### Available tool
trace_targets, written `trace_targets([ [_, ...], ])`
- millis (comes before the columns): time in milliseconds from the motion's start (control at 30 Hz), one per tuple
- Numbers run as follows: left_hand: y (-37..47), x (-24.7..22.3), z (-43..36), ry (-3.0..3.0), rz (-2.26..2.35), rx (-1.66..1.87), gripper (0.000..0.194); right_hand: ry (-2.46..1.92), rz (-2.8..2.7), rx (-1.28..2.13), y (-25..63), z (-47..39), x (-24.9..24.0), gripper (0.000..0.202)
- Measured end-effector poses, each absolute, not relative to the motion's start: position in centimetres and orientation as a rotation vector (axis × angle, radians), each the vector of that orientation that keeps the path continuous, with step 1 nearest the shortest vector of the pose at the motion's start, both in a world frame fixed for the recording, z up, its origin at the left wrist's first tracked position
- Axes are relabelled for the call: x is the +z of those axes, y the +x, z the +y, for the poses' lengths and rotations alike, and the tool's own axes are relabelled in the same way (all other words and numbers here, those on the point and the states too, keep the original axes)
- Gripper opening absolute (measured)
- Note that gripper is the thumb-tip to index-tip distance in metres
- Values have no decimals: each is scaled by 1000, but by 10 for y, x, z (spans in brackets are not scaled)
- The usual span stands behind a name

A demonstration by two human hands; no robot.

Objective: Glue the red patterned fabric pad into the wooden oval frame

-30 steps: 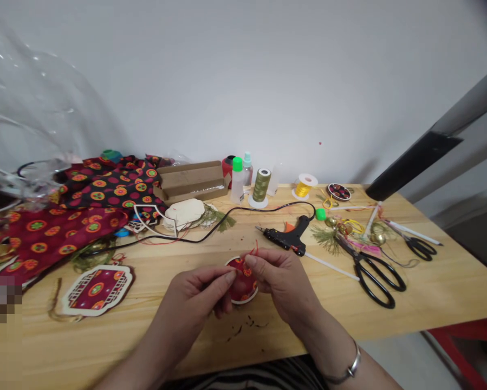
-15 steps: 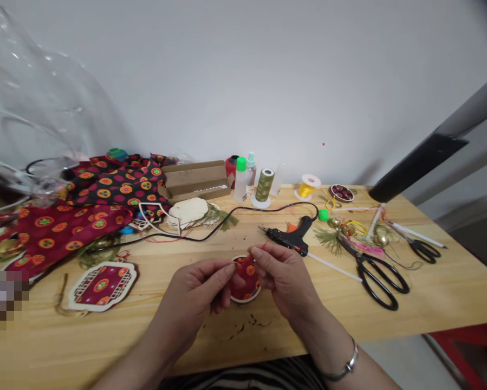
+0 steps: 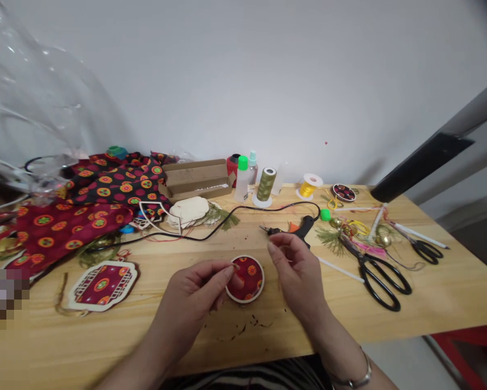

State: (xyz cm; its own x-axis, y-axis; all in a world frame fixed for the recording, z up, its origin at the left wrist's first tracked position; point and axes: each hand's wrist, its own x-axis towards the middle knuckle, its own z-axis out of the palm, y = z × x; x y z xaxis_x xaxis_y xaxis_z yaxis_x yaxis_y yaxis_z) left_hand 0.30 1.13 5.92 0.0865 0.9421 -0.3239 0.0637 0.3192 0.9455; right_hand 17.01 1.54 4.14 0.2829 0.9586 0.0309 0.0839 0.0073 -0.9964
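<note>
A round piece of red patterned fabric in a pale rim (image 3: 246,279) lies on the table between my hands. My left hand (image 3: 200,290) is closed in a pinch at its left edge. Something tiny and yellowish shows at those fingertips, too small to name. To the right of the disc, apart from it, my right hand (image 3: 296,265) has its thumb and curled fingers together. Whatever these fingers hold, if anything, cannot be made out. Just behind the right hand sits a black glue gun (image 3: 304,230), partly covered by it, with a white glue stick (image 3: 341,269) showing behind.
Large black-handled scissors (image 3: 383,281) and a smaller pair (image 3: 427,250) lie at right. An octagonal framed ornament (image 3: 103,285) is at left, below patterned fabric (image 3: 64,227). Along the wall stand a cardboard box (image 3: 198,181), a green thread cone (image 3: 265,187) and a yellow spool (image 3: 308,188).
My right hand has moved right and slightly up, away from my left hand, uncovering the disc. My left hand has stayed nearly in place, still pinched.
</note>
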Motion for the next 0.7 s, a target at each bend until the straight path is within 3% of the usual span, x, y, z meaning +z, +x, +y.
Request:
trace_targets([
  [167, 5, 63, 10, 1114, 1383, 891, 25, -1329, -1263, 1057, 163, 5, 50, 14],
  [700, 6, 51, 5, 1512, 1437, 1077, 15, -1234, -989, 1375, 148, 6, 37, 7],
])
